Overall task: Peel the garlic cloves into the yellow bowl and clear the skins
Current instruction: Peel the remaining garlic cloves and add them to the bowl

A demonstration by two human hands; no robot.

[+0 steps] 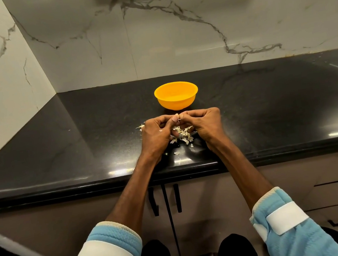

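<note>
We see left hand (156, 132) and right hand (202, 123) together, both pinching a garlic clove (177, 116), its axis hidden, over loose skins (183, 136) near the front edge of the countertop (58, 142). The yellow bowl (176, 96) stands upright just behind; its contents we cannot tell.

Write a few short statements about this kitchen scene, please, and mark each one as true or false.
1. The yellow bowl stands on the black countertop, beyond the left hand and the right hand. True.
2. The bowl lies upside down. False: it stands upright, with its opening upward.
3. Loose garlic skins lie scattered on the countertop between and under the hands. True.
4. The left hand rests flat and idle. False: the fingers of both hands are curled and pinch a small pale garlic clove between them.
</note>
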